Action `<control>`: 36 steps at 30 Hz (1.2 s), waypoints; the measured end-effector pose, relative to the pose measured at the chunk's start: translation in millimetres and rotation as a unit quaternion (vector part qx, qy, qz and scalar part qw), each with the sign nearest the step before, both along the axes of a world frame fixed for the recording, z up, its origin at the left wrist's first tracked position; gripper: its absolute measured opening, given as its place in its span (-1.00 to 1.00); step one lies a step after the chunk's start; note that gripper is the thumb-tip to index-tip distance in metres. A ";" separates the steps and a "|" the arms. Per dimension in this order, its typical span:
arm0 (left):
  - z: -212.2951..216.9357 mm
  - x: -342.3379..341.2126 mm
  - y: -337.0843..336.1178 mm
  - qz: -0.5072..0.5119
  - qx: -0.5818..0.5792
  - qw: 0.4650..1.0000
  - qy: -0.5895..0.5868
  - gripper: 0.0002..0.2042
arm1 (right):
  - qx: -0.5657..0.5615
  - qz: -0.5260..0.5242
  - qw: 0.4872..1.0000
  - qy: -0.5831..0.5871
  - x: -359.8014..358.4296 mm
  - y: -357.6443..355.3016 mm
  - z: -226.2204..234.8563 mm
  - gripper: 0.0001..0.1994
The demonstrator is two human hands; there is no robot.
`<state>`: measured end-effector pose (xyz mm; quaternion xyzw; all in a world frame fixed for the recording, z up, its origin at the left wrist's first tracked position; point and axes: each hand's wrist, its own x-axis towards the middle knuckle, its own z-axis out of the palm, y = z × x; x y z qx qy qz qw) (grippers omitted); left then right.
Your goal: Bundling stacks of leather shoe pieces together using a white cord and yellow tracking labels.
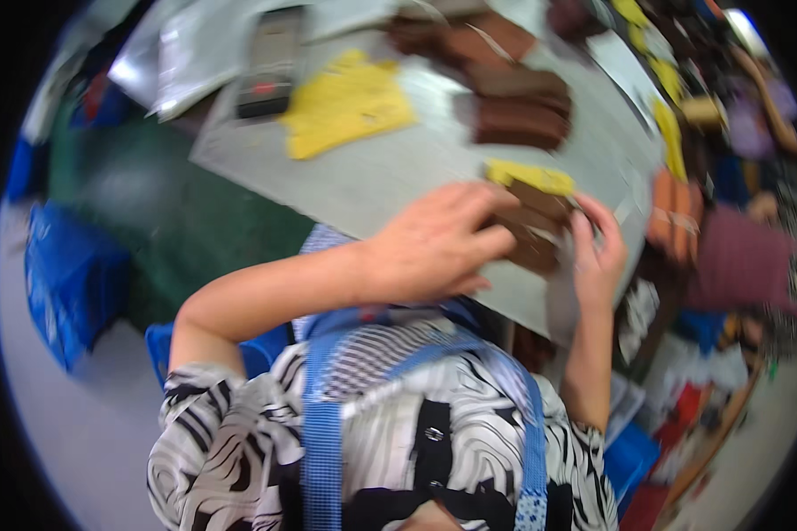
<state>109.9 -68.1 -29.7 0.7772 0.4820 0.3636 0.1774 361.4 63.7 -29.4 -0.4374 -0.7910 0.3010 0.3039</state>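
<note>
my left hand (438, 243) lies flat, fingers spread, on a small stack of dark brown flat pieces (531, 232) at the grey table's (398, 173) near edge, pinning it down. my right hand (598, 252) curls against its three o'clock side, squaring it. at twelve o'clock sit more brown stacks (518, 111); a yellow sheet (345, 104) lies at ten, well apart. nothing blocks my reach.

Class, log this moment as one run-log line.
left hand: on brown stack | right hand: at stack's right edge | yellow sheet: beyond the stack | surface: grey table
</note>
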 end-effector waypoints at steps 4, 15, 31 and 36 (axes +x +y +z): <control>0.4 11.1 7.9 -0.012 -0.001 0.999 0.051 -0.53 | 0.020 -0.007 1.000 -0.002 4.3 6.9 5.9 -0.79; 9.1 7.1 52.1 0.099 0.041 0.992 0.073 -0.71 | 0.071 0.034 0.995 -0.069 8.5 16.3 12.4 -0.75; 18.2 11.1 88.3 0.129 -0.070 0.989 0.004 -0.86 | -0.080 0.064 0.995 0.005 13.4 13.4 16.7 -0.79; 23.7 -19.3 73.5 0.168 -0.083 0.980 -0.066 -0.85 | -0.341 0.134 0.919 0.144 13.1 14.0 31.3 -0.85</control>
